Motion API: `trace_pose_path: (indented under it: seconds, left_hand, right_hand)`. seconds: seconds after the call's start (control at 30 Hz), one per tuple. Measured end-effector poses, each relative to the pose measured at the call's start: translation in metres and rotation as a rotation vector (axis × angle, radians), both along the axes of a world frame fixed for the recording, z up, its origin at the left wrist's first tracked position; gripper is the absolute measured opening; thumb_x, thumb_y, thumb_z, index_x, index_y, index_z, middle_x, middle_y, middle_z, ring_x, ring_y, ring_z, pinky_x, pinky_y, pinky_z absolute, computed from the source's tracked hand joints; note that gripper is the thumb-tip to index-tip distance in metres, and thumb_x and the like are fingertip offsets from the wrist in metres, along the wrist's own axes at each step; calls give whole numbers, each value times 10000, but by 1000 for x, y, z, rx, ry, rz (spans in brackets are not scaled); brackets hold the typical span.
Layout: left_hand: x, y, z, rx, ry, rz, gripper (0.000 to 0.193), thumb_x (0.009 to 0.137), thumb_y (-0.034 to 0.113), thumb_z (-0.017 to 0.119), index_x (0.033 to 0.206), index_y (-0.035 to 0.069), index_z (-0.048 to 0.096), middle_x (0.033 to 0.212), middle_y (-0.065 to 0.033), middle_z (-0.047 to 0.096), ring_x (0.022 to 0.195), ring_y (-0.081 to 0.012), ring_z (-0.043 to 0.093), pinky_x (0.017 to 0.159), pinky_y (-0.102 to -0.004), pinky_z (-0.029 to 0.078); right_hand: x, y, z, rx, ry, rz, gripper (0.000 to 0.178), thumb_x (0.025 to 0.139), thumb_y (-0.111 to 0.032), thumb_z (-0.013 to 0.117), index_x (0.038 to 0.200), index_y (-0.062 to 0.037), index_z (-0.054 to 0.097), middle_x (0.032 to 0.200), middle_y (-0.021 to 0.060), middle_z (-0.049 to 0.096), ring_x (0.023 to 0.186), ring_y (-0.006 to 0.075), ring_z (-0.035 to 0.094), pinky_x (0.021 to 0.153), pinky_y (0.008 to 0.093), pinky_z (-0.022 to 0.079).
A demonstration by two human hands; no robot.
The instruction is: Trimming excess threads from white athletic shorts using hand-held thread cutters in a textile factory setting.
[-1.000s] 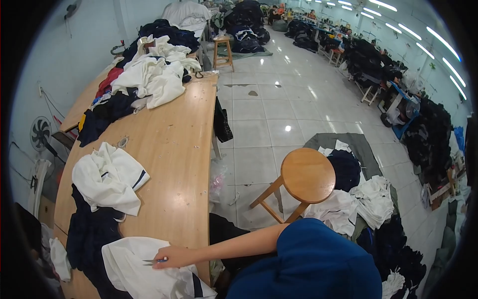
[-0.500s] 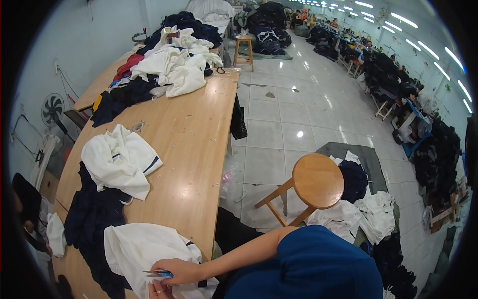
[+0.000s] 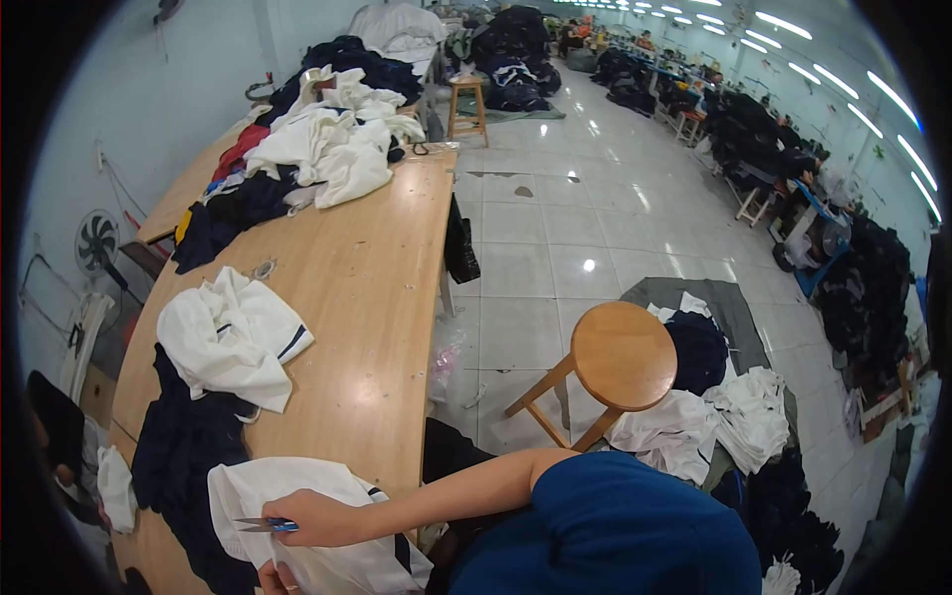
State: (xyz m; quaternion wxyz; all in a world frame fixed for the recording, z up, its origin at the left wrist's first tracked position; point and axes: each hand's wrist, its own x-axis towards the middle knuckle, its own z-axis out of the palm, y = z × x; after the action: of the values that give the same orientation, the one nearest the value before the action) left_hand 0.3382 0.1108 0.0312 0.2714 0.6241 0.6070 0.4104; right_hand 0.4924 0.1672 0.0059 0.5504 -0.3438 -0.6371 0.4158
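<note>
"Scissors and both hands: shifted left over the near white garment since the last frame. Fingers?"

"Left hand closest, mostly cut off at the lower edge; can't tell if it grips cloth. Right hand just beyond, fingers closed round the scissors' blue handle."

"Which way do they lie?"

"Long axis sideways, tips pointing left, toward the garment's left edge. Left hand's just below the blades, nearer them than anything but the right."

"Garment?"

"Near end of the bench, overlapping navy cloth. Second white garment past it, heaped clothes farther off."
</note>
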Motion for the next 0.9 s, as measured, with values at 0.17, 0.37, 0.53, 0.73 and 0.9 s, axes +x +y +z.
trace_pose_path:
  seconds: [0.17, 0.37, 0.53, 0.73, 0.9]
  left_hand:
    - [-29, 10, 3, 285, 437, 3, 132, 799, 60, 553, 887, -26, 601, 814, -145, 585, 700, -274, 523, 689, -338, 431]
    - [-62, 9, 33, 466, 389, 353, 163, 801, 26, 504, 917, -9, 614, 881, -135, 612, 794, -249, 564, 742, -360, 448]
    - [-105, -5, 20, -239, 239, -200, 248, 858, 127, 512, 1059, -12, 551, 991, -121, 588, 913, -208, 530, 823, -335, 410]
    - [-135, -10, -62, 101, 157, -11, 373, 910, 217, 419, 1187, -26, 479, 1137, -205, 526, 1005, -303, 501, 870, -357, 383]
    - [-108, -10, -44, 14, 59, 157, 391, 910, 243, 414, 1158, -46, 505, 1104, -214, 536, 964, -291, 513, 831, -346, 401]
  right_hand:
    - [4, 19, 28, 96, 15, 66, 164, 684, -118, 594, 815, -28, 552, 717, 148, 572, 680, 328, 555, 622, 365, 426]
    - [44, 24, 48, 255, -263, 22, 180, 647, -130, 605, 795, -41, 556, 695, 147, 566, 676, 334, 554, 595, 393, 427]
    - [73, 56, -16, 138, -574, 187, 233, 615, -126, 599, 829, -36, 577, 707, 160, 573, 689, 338, 562, 604, 396, 434]
    - [69, 23, -52, 39, -485, 424, 305, 599, -142, 622, 882, -31, 603, 758, 128, 590, 721, 257, 573, 623, 353, 438]
    - [88, 35, -33, -221, -252, 468, 285, 641, -127, 646, 901, -17, 608, 695, 46, 559, 624, 151, 505, 568, 278, 411]
